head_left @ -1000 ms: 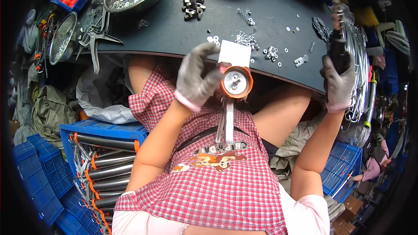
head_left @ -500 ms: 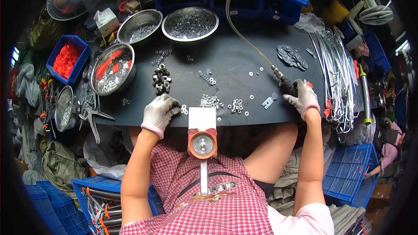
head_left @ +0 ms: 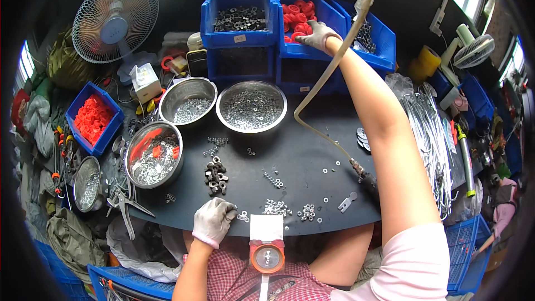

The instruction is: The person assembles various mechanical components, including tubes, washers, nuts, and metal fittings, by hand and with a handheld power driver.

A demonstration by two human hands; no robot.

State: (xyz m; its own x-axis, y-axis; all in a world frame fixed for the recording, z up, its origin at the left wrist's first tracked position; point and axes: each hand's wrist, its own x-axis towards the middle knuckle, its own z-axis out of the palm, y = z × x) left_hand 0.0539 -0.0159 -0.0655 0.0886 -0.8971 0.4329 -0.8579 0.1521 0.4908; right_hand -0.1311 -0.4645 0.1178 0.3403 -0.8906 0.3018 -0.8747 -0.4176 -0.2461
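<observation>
My right hand [head_left: 320, 35], in a white glove, reaches into a blue bin of red round plastic parts [head_left: 298, 15] at the back. Its fingers are apart, with the tips at the parts. My left hand [head_left: 214, 222], also gloved, rests at the table's front edge with curled fingers; what they hold, if anything, is hidden. Beside it lie small metal nuts [head_left: 243, 216], and beyond it dark metal fittings [head_left: 215, 176]. A black air tool [head_left: 368, 180] on a hose [head_left: 320, 86] lies by my right forearm, partly hidden. In front of me stands an orange-rimmed round holder [head_left: 267, 258] with a small metal piece.
Steel bowls of small hardware [head_left: 251, 126] stand left and back. A flat metal plate [head_left: 347, 202] lies right of the loose nuts [head_left: 306, 212]. Bent metal rods [head_left: 428, 145] line the right side. Locking pliers [head_left: 127, 203] and a blue bin of orange-red parts [head_left: 95, 118] are left.
My right hand has left the air tool and stretched forward to the bin of red parts. The view has tilted up toward the back bins. My left hand stays near the table edge.
</observation>
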